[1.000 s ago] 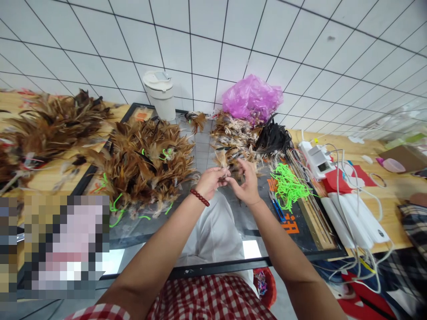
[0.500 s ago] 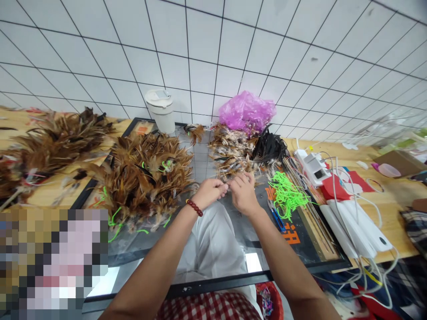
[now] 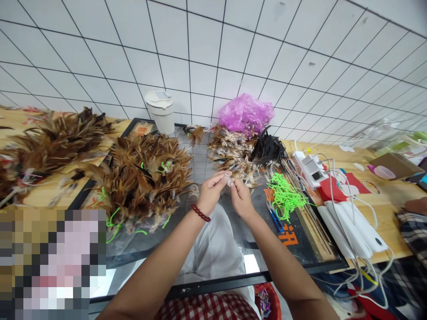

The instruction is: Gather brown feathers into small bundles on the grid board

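My left hand (image 3: 211, 192), with a dark red bead bracelet (image 3: 201, 213) on its wrist, and my right hand (image 3: 241, 198) meet over the near side of the dark glass tabletop. Both have their fingertips pinched on a small pale, fluffy feather (image 3: 228, 179); most of it is hidden by the fingers. Just beyond lies a pile of speckled cream and brown feathers (image 3: 230, 149). To the left spreads a large heap of brown feathers (image 3: 150, 173) with green ties in it. On the right are bright green strings (image 3: 287, 195) and blue-handled snips (image 3: 275, 218).
A white lidded cup (image 3: 160, 111) and a pink plastic bag (image 3: 247, 113) stand by the tiled wall. Black feathers (image 3: 269, 149) lie beside the speckled pile. A power strip (image 3: 310, 169) with cables is at right. A red bin (image 3: 269, 302) sits below the table edge.
My hands have turned so the fingertips point more upward. The pale feather now shows between them. My right hand has shifted slightly nearer, its fingers less raised.
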`<state>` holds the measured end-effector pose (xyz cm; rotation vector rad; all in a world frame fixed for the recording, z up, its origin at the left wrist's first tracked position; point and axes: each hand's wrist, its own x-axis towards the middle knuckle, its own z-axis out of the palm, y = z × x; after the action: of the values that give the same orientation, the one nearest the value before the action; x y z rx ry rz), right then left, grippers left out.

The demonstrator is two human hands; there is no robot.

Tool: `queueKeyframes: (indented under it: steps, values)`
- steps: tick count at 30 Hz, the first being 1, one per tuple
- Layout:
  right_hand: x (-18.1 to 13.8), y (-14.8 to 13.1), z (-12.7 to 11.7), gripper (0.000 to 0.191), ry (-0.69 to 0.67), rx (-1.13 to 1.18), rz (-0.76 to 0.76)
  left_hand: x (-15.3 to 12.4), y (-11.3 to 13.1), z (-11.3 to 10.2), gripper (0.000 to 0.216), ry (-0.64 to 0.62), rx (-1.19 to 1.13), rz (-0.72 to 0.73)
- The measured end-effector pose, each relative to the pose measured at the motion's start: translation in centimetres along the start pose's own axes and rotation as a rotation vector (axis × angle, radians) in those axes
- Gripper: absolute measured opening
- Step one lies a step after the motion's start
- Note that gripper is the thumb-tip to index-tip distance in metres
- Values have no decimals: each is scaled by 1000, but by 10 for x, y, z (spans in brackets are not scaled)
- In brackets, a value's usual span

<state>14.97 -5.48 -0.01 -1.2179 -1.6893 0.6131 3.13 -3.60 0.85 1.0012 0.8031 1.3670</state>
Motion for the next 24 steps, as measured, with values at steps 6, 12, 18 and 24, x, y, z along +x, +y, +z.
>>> queueKeyframes:
  steps: [6, 12, 18, 24]
  values:
    - [-1, -3, 1, 21, -23, -129, -105, -4, -1, 5, 25, 33, -105, -96]
    - [1, 0, -7, 18, -42, -149, -76, -1, -4, 3, 24, 109, -125, -120]
    - [8, 11, -17, 27, 70, 195, 46, 0, 2, -2, 30, -33, 58, -238]
    - [8, 18, -14, 25, 9, 543, 219, -3, 6, -1, 33, -239, 115, -301]
